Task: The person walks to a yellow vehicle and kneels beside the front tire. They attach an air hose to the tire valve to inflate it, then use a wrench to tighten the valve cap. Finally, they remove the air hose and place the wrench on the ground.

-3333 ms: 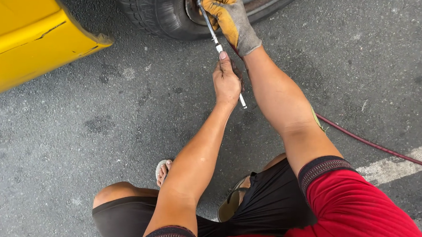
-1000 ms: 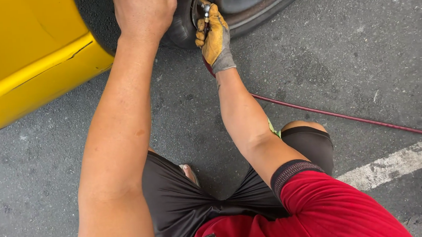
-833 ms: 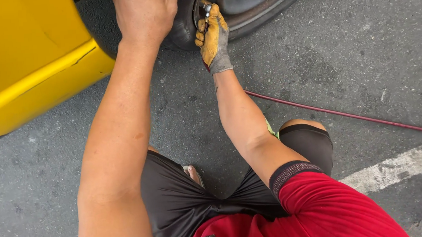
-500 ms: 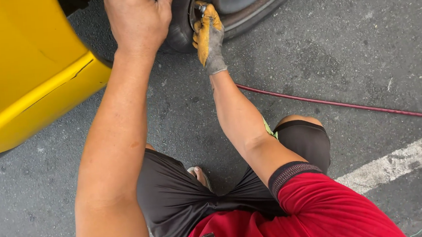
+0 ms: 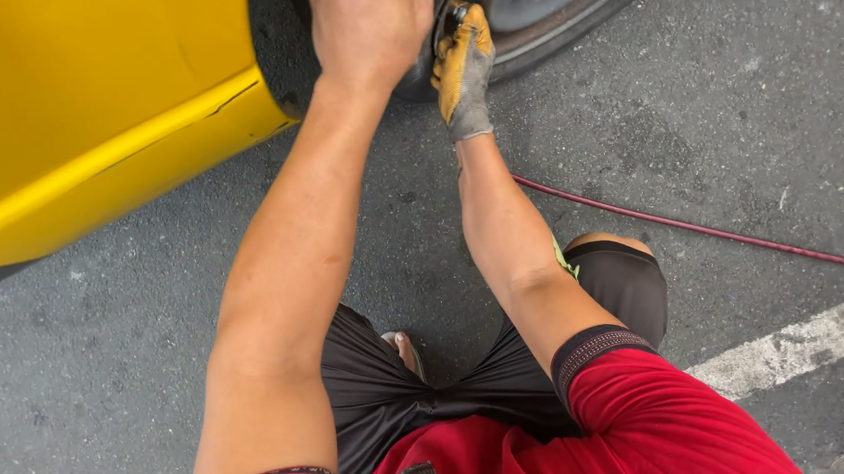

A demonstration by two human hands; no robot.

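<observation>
My bare left hand (image 5: pixel 365 21) lies on the black tyre (image 5: pixel 419 77) at the top of the head view, fingers curled over its tread. Just to the right, my right hand (image 5: pixel 464 68) wears a worn yellow and grey glove. It grips a small metal air tool (image 5: pixel 460 9) pressed against the wheel rim (image 5: pixel 564 0). The tool's tip is hidden behind the glove. A red hose (image 5: pixel 703 232) runs from under my right forearm across the asphalt to the right edge.
The yellow car body (image 5: pixel 81 113) fills the upper left. A white painted line (image 5: pixel 812 342) crosses the grey asphalt at the lower right. I crouch in black shorts and a red shirt, my knee (image 5: pixel 614 252) beside the hose.
My left hand has let go of the long metal tool it steadied earlier and now rests on the tyre. The view has drifted, so the yellow body looms larger.
</observation>
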